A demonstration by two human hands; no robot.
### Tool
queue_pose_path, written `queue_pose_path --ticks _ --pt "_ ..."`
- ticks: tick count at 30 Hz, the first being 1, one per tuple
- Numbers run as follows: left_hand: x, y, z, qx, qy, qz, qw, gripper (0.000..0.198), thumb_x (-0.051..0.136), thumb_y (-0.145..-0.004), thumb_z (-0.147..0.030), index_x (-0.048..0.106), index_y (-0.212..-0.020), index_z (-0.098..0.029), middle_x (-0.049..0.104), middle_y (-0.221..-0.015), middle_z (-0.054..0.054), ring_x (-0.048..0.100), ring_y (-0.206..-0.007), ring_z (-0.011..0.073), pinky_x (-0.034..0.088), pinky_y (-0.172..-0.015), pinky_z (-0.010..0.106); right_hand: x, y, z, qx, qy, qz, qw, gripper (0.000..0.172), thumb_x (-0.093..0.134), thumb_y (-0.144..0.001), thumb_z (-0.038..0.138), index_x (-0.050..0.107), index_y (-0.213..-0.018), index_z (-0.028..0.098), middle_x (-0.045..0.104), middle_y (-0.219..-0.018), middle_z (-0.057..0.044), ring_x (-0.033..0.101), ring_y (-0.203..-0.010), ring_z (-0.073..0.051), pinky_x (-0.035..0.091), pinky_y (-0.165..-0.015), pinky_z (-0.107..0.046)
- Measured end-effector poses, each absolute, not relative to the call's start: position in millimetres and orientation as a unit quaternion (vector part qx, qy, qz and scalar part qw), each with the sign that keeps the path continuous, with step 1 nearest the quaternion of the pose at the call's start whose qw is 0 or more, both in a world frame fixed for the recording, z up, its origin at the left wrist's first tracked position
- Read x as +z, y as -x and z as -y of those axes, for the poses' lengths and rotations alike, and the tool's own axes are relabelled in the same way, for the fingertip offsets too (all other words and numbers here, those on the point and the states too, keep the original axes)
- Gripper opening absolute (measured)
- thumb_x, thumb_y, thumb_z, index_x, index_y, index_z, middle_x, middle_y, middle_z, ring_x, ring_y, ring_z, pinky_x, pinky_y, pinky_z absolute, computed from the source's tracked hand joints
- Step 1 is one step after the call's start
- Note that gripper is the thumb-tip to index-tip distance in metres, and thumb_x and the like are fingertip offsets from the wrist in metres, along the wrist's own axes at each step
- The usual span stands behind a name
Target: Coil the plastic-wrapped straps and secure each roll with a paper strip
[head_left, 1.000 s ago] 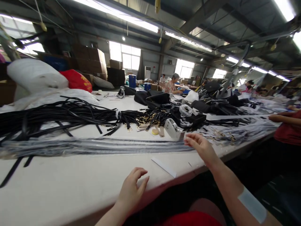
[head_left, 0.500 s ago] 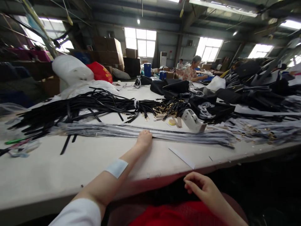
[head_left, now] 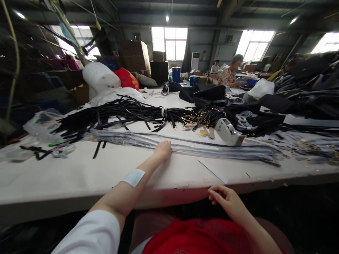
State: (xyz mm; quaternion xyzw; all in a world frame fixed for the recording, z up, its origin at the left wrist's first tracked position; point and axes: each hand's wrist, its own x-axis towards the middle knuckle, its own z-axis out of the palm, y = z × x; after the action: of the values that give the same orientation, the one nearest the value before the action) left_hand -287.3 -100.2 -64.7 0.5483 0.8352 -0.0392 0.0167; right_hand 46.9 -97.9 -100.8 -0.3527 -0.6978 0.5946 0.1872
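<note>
My left hand (head_left: 163, 150) is closed at the near edge of a long bundle of straps in clear plastic (head_left: 198, 150), its fingertips partly hidden. The bundle lies crosswise on the white table. Off the table's front edge, above my lap, my right hand (head_left: 224, 197) is held with thumb and forefinger pressed together; whatever they pinch, if anything, is too small to make out. A thin white strip (head_left: 213, 171) lies on the table just beyond it. Behind the wrapped bundle stretches a tied heap of black straps (head_left: 113, 113) with gold-coloured clasps (head_left: 201, 117).
A white tape dispenser (head_left: 228, 132) stands behind the wrapped straps, beside a yellow disc (head_left: 203, 133). Black bags (head_left: 202, 93) and more wrapped straps (head_left: 315, 144) crowd the right side. A white roll (head_left: 100, 76) sits back left. Two people work far off.
The view has swung left, so the table's things sit further right in it. My left hand has slid slightly left along the wrapped straps. My right hand keeps its pinch.
</note>
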Motion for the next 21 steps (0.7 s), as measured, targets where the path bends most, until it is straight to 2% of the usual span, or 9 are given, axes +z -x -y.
queue_pose_path --ticks 9,21 --pt "-61.6 287.3 103.5 -0.04 -0.56 -0.827 0.03 0.032 0.057 -0.093 -0.034 0.058 -0.12 -0.017 0.059 -0.124 0.01 0.06 -0.106 0.0222 0.053 -0.09 0.044 -101.8 -59.9 96.4 0.593 0.377 0.68 0.21 0.047 0.067 -0.075 0.062 0.068 -0.081 0.015 0.069 -0.07 -0.005 0.062 -0.062 -0.017 0.051 -0.063 -0.029" --pt "-55.9 295.7 102.9 -0.038 -0.543 -0.837 0.049 0.034 0.058 -0.093 -0.034 0.057 -0.122 -0.017 0.058 -0.124 0.01 0.06 -0.106 0.0227 0.053 -0.089 0.044 -110.0 -60.3 102.8 0.608 0.358 0.674 0.219 0.044 0.066 -0.078 0.059 0.066 -0.078 0.015 0.067 -0.067 -0.004 0.06 -0.058 -0.015 0.048 -0.06 -0.029"
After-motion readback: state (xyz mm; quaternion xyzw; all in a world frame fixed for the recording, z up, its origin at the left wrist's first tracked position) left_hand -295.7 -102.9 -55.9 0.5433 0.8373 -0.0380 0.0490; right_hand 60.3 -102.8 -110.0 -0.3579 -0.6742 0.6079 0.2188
